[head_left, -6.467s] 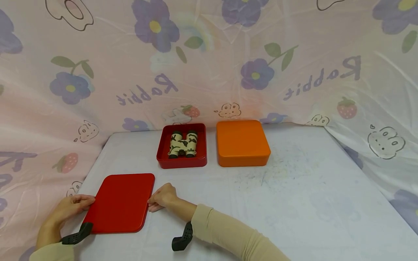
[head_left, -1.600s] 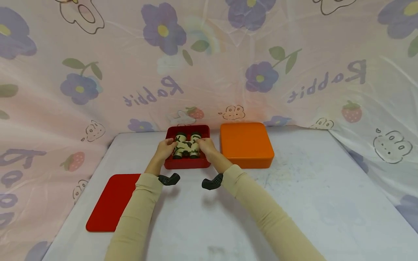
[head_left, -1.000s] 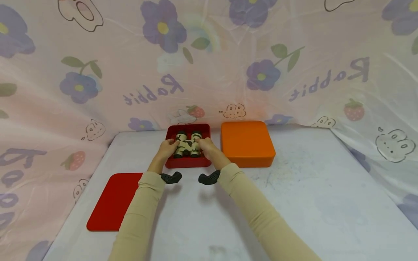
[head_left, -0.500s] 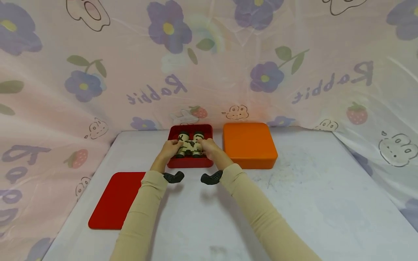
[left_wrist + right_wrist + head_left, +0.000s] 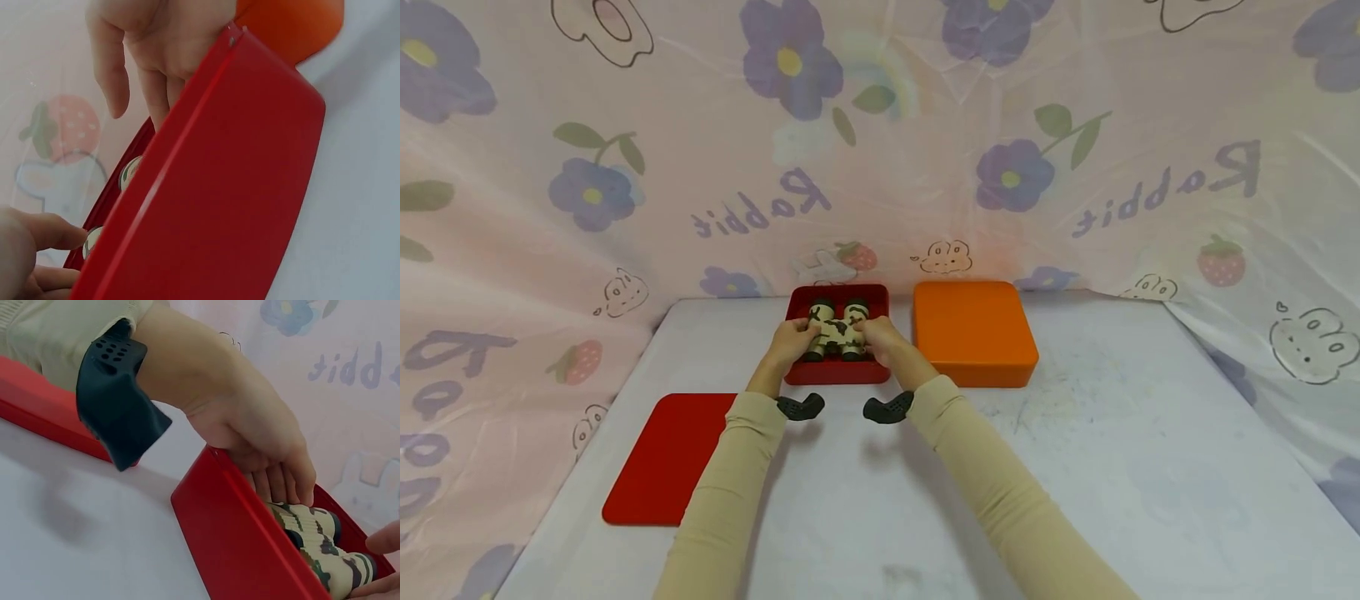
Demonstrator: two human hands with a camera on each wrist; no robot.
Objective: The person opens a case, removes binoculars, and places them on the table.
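A white counter fills the lower part of the head view, with faint dark scuffs on its surface right of centre and a small grey smudge near the front edge of the view. Behind it and along both sides hangs a pale pink cloth, creased in places, printed with purple flowers, strawberries, rabbits and the word "Rabbit" in mirror writing.

Near the back of the counter stands a red box without its lid, and inside it are the camouflage binoculars. The left hand and right hand reach over the box's walls and pinch the binoculars from either side; the lower fingers are partly hidden. Whether the binoculars rest on the bottom cannot be told.

Just to the right of the red box sits an orange box. A flat red lid lies nearer the person on the left, partly covered by the left beige sleeve. Each wrist carries a black mount, and soft shadows fall beneath the arms.
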